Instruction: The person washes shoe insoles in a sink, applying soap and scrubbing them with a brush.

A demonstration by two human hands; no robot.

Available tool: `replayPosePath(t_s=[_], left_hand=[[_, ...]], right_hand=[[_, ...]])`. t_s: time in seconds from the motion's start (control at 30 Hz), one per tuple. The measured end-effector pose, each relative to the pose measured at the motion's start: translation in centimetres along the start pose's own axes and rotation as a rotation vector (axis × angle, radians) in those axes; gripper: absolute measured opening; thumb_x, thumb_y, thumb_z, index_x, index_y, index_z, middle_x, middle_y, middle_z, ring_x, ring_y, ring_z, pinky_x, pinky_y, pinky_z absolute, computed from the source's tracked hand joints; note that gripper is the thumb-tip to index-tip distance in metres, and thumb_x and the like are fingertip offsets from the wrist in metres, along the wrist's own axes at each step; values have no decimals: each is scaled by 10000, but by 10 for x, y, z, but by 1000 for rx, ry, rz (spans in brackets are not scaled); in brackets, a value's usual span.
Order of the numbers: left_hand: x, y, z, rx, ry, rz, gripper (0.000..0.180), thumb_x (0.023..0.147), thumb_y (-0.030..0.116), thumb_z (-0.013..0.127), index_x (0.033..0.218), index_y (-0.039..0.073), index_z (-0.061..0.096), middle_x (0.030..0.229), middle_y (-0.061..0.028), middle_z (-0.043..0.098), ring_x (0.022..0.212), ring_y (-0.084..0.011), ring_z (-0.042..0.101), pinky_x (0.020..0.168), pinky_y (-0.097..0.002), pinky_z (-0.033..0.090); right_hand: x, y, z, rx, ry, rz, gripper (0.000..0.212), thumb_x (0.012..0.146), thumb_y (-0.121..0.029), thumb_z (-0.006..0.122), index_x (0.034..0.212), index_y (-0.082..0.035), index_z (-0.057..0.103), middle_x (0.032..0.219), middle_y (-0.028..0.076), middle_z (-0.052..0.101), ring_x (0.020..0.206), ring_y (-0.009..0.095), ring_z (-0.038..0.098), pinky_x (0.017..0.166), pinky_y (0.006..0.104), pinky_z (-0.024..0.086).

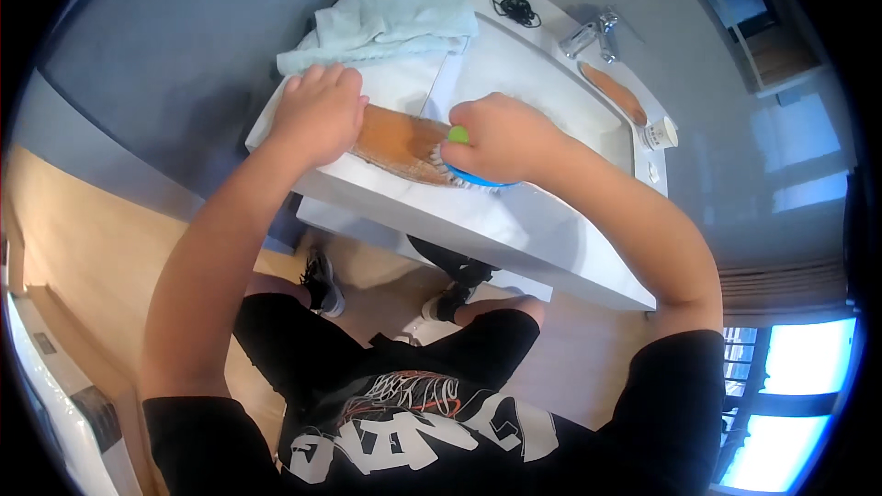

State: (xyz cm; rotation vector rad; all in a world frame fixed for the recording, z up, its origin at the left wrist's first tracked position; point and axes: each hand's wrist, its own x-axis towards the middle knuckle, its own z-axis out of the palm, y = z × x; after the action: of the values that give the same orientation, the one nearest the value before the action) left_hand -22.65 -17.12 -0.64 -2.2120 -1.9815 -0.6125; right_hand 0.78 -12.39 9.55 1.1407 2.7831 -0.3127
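insole (395, 142) pinned flat by left hand (317, 115), palm down | blue brush (478, 179) clenched in right hand (501, 138); short strokes are best kept along its length, pressure even

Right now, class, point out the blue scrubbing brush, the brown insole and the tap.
blue scrubbing brush (478, 181), head view, bristle edge.
brown insole (395, 140), head view, middle of its top.
tap (593, 34), head view, metal body.

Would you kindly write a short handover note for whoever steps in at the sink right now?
Left hand: pressed flat on the brown insole, pinning it to the sink's front rim.
Right hand: gripping the blue scrub brush, bristles on the insole's right end.
Second brown insole lies by the tap; pale towel behind the left hand.
Done: cannot tell how much is scrubbed.
Left: probably the remaining surface, then the second insole.
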Motion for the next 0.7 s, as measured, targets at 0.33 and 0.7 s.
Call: replayPosePath(t_s=[0.33, 0.7], left_hand=[[0, 2, -1, -14, -9, 20, 137, 965, 197, 573, 1012, 70, 550, 1035, -103, 584, 1034, -317, 549, 884, -455, 416], [3, 0, 6, -29, 50, 40, 142, 947, 212, 590, 978, 74, 582, 981, -86, 626, 983, -317, 578, 860, -463, 432]], right_hand=[[-1, 19, 1, -33, 13, 45, 414, 833, -415, 617, 870, -13, 711, 856, 242, 695, 815, 421, 670, 752, 491, 546], [25, -20, 6, -25, 99, -14, 392, 825, -398, 609, 875, -19, 700, 792, 219, 689, 792, 426, 667, 752, 490, 552]])
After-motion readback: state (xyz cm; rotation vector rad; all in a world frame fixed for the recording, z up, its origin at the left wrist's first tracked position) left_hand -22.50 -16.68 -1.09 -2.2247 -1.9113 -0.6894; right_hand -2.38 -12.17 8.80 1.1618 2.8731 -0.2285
